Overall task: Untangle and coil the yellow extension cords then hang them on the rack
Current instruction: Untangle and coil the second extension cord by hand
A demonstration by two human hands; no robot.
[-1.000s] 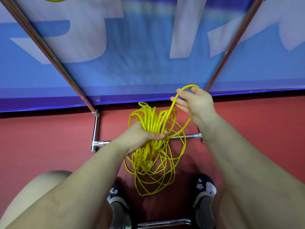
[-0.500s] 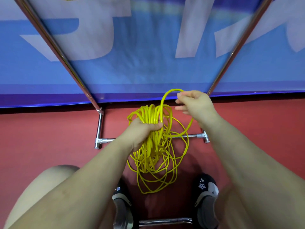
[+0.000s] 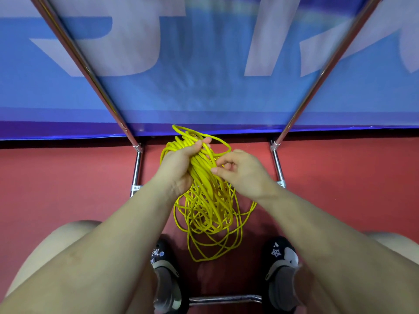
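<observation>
Cord (image 3: 204, 177), a yellow bundle, is gripped near its top by the left hand (image 3: 179, 165), with loose loops hanging above the red floor (image 3: 68, 189) between the rack's (image 3: 277, 168) legs. The right hand (image 3: 240, 172) pinches a strand beside the bundle. Uneven hanging loops could snag and knot if that strand gets tugged hard.

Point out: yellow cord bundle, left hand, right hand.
yellow cord bundle (image 3: 205, 177): head view, gathered strands between the hands.
left hand (image 3: 178, 165): head view, back of the hand.
right hand (image 3: 246, 172): head view, back of the hand.
</observation>
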